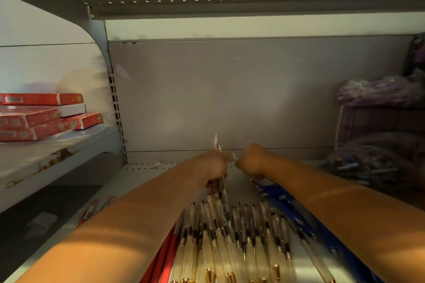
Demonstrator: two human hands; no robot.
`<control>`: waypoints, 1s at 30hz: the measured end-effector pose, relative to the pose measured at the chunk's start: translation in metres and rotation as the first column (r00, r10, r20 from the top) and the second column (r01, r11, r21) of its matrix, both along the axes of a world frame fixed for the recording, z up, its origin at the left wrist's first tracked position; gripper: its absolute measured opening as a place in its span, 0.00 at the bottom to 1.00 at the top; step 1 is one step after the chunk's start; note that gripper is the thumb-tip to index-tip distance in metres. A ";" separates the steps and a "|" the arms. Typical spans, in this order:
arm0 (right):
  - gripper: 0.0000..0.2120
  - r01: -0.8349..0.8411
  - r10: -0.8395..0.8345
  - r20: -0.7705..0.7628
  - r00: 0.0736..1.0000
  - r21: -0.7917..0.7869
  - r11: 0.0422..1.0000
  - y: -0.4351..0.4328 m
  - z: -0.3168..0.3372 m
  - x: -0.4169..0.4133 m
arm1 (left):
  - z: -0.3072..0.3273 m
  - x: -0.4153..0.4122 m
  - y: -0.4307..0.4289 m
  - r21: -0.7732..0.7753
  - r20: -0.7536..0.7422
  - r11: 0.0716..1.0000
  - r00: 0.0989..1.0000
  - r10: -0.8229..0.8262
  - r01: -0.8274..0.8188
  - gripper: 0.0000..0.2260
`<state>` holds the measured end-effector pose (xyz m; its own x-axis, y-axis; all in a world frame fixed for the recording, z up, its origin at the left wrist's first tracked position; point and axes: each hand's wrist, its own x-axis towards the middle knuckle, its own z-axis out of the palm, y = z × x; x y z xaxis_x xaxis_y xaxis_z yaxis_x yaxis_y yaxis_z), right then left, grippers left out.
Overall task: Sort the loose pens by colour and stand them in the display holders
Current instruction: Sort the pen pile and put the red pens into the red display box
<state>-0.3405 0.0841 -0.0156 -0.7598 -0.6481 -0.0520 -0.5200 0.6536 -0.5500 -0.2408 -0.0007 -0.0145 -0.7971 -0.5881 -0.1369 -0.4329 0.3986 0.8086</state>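
Several cream-white pens with gold tips (pixel 232 241) lie side by side on the shelf, pointing away from me. Red pens (pixel 165 257) run along their left side and blue pens (pixel 282 202) along their right. My left hand (pixel 212 167) grips a small bunch of white pens (pixel 216 145), whose ends stick up above my fist. My right hand (pixel 254 159) is curled close beside it and pinches something small and pale; I cannot tell what it is. No display holder is visible.
The grey shelf back wall (pixel 230 99) stands right behind my hands. Red flat boxes (pixel 43 115) are stacked on the neighbouring shelf at left. Purple bagged goods and a wire basket (pixel 379 122) fill the right end. Two red pens (pixel 92 209) lie loose at left.
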 end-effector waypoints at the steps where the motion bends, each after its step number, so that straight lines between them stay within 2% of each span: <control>1: 0.08 0.020 -0.010 0.079 0.997 -0.117 0.993 0.002 0.004 -0.001 | 0.003 -0.001 0.000 0.062 -0.090 0.998 0.996 0.022 -0.017 0.16; 4: 0.09 0.066 0.089 0.358 0.929 -0.398 0.915 0.010 0.021 -0.001 | 0.013 -0.005 -0.003 0.156 -0.347 0.987 0.934 0.083 -0.030 0.14; 6: 0.07 0.073 0.215 0.494 0.842 -0.500 0.863 0.015 0.030 -0.001 | 0.019 -0.006 -0.005 0.190 -0.473 0.982 0.875 0.108 -0.019 0.11; 8: 0.06 0.068 0.305 0.549 0.778 -0.556 0.828 0.020 0.035 0.000 | 0.023 -0.007 -0.006 0.167 -0.556 0.986 0.824 0.109 -0.018 0.07; 9: 0.06 0.062 0.337 0.552 0.763 -0.580 0.812 0.022 0.037 0.000 | 0.024 -0.007 -0.006 0.147 -0.581 0.989 0.807 0.107 -0.025 0.06; 15: 0.08 -0.084 0.493 0.410 0.768 -0.698 0.711 0.029 0.041 0.009 | 0.032 0.002 0.008 0.158 -0.660 0.987 0.746 0.086 0.026 0.22; 22: 0.10 -0.119 0.568 0.344 0.747 -0.772 0.624 0.035 0.042 0.014 | 0.040 0.005 0.017 0.172 -0.705 0.985 0.698 0.129 -0.009 0.13; 24: 0.10 -0.044 0.549 0.360 0.754 -0.806 0.590 0.037 0.047 0.012 | 0.043 0.003 0.018 0.183 -0.699 0.983 0.699 0.152 -0.031 0.13; 27: 0.08 0.005 0.464 0.326 0.824 -0.822 0.570 0.040 0.056 0.010 | 0.048 0.003 0.016 0.200 -0.703 0.977 0.684 0.193 -0.071 0.13; 30: 0.07 -0.029 0.479 0.281 0.831 -0.840 0.542 0.046 0.065 0.010 | 0.051 0.005 0.016 0.134 -0.699 0.991 0.708 0.100 -0.008 0.16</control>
<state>-0.3301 0.1296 0.0490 -0.5842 -0.7515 0.3066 -0.1459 -0.2744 -0.9505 -0.2354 0.0155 0.0360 -0.6563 -0.6501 0.3829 0.2618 0.2797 0.9237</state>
